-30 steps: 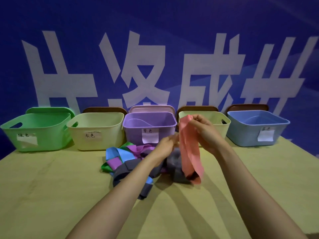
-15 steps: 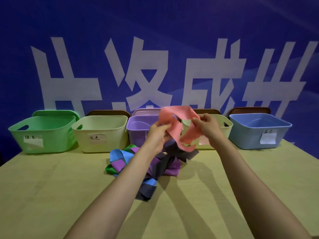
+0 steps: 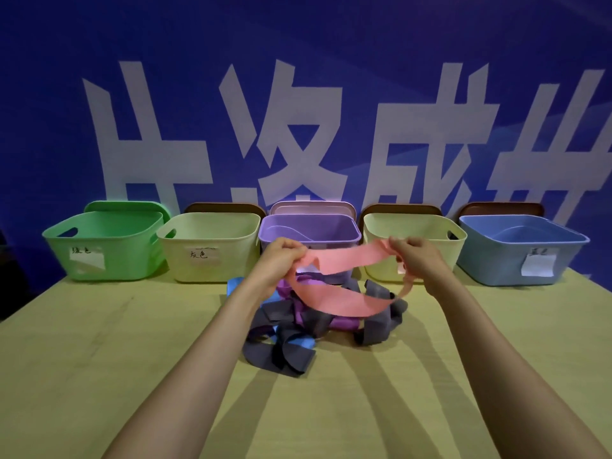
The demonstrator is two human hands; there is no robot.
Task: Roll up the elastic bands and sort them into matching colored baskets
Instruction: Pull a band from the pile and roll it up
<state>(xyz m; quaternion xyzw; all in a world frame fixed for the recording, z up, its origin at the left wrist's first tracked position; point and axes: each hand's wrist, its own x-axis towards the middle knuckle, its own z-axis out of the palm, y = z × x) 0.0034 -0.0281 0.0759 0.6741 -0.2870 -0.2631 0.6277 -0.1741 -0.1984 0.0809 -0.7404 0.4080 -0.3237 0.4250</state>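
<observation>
- Head view: the left hand [image 3: 281, 256] and right hand [image 3: 417, 260] are each pinching one end of the pink band [image 3: 347, 260], holding it spread above the pile of bands [image 3: 291, 329] at 12 o'clock on the counter [image 3: 99, 359].
- Step, as I am judging it: straightening the band before rolling, with no roll begun.
- Next move is calling for one end turned tightly inward. The matching basket is unclear, since the label on the cream basket [image 3: 384, 270] at 1 o'clock is hidden.

A white-lettered blue banner [image 3: 331, 44] backs the pale wooden table [image 3: 82, 359].
</observation>
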